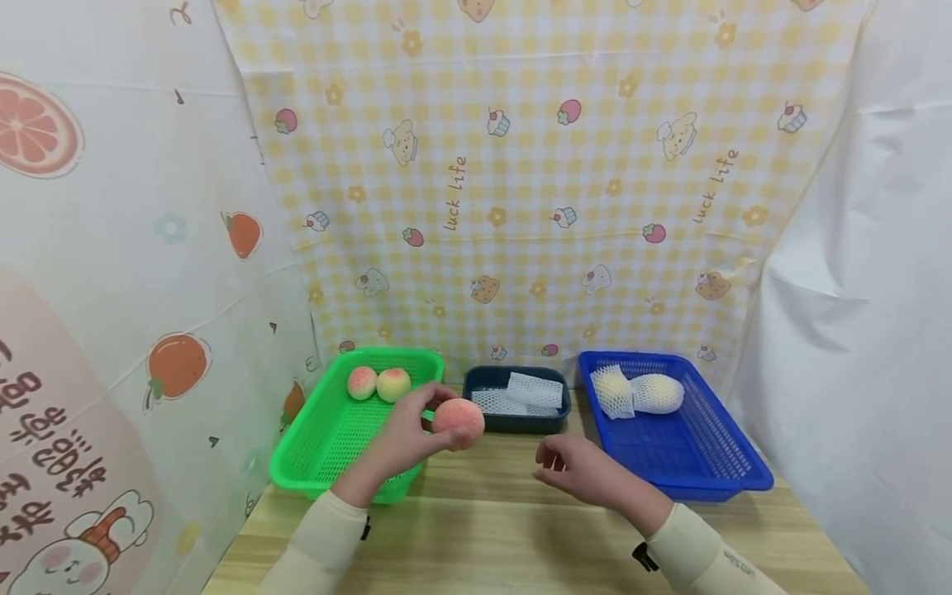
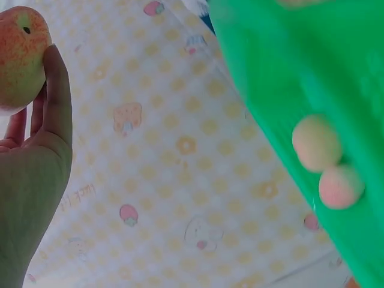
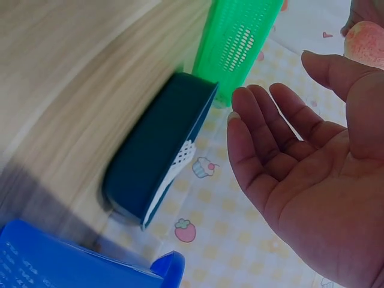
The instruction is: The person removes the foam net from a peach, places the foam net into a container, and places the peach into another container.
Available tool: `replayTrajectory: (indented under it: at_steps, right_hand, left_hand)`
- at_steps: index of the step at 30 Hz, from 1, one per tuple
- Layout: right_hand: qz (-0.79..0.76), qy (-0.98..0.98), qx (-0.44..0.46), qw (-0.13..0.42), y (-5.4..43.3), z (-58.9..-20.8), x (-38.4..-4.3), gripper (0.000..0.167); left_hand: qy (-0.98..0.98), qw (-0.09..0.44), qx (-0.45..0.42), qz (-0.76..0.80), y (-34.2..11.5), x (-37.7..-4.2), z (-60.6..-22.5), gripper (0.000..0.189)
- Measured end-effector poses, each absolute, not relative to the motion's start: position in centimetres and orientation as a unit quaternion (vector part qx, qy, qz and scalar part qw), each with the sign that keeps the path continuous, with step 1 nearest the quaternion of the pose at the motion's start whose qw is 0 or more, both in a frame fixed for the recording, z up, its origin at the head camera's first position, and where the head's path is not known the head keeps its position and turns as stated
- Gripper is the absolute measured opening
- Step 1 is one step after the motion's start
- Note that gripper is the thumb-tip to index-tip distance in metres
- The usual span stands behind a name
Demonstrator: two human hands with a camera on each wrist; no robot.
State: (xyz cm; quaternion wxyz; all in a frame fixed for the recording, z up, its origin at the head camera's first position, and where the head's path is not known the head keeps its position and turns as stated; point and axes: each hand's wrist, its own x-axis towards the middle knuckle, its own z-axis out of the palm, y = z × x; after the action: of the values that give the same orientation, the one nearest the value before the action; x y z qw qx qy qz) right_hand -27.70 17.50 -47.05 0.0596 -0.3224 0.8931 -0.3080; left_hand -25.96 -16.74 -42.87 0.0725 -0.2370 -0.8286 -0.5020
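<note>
A pink-red peach [image 1: 459, 422] is held up by my left hand [image 1: 407, 434], thumb and fingers round its sides, in front of the dark box and beside the green basket. In the left wrist view the same peach [image 2: 23, 63] shows a yellowish flank and a small dark stem hollow. My right hand [image 1: 585, 473] hovers over the table near the blue basket, fingers loosely curled with nothing in them. The right wrist view shows that hand's palm [image 3: 336, 192] bare. Two more peaches, one pink [image 1: 361, 383] and one yellowish [image 1: 393, 385], lie in the green basket [image 1: 297, 438].
At the back middle stands a dark blue-green box [image 1: 521, 423] with white foam net sleeves [image 1: 534, 390] in it. The blue basket [image 1: 692, 487] on the right holds two net-wrapped fruits [image 1: 658, 394]. A wooden table [image 1: 476, 529] lies beneath; patterned cloth [image 1: 521, 165] hangs behind.
</note>
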Motion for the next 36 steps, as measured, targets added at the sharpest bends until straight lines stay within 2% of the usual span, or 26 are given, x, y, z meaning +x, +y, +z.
replayTrajectory:
  at_steps: [11, 21, 36]
  right_hand:
    - [-0.322, 0.883, -0.333, 0.067, 17.4, -47.5, -27.2, 0.014]
    - [-0.319, 0.888, -0.323, 0.07, 17.5, -47.8, -26.7, 0.013]
    - [-0.329, 0.881, -0.331, 0.073, 17.8, -47.6, -26.2, 0.017]
  left_hand:
    - [-0.879, 0.103, -0.224, -0.407, -20.7, -27.4, -40.9, 0.06]
    - [-0.892, 0.128, -0.207, -0.381, -23.9, -29.9, -41.1, 0.044]
    - [-0.917, 0.109, -0.141, -0.356, -28.9, -34.0, -41.3, 0.044]
